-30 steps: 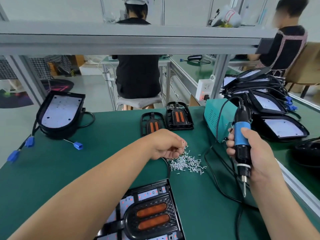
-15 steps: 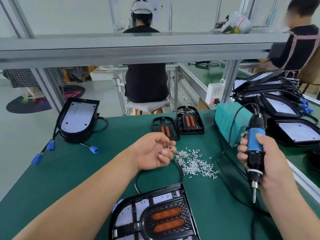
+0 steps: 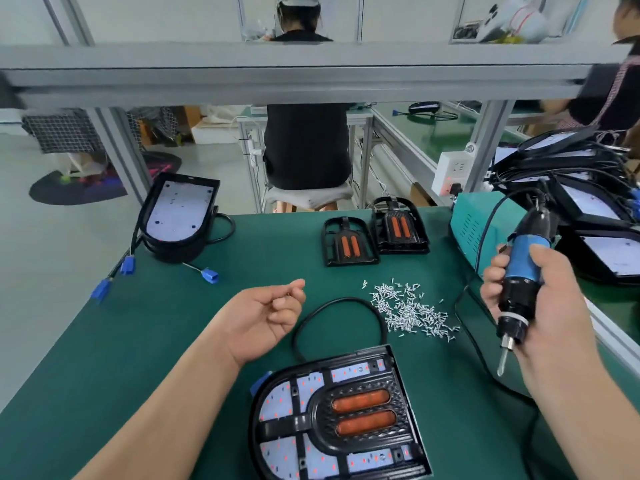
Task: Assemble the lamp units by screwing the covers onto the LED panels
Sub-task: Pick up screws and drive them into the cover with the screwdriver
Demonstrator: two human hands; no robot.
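A lamp unit lies at the table's front edge: a black cover with two orange lenses sits on the white LED panel. My left hand hovers palm up above and left of it, fingers curled, pinching small screws at the fingertips. A pile of loose silver screws lies to the right of that hand. My right hand grips a blue and black electric screwdriver held upright, its bit pointing down at the table to the right of the lamp unit.
Two spare black covers lie at the back centre. A lamp housing with blue connectors stands at back left. A teal power box and stacked panels crowd the right. A black cable loops behind the unit.
My left hand has left the screw pile and drawn back to the left, turning palm up. The right hand with the screwdriver has stayed in much the same place.
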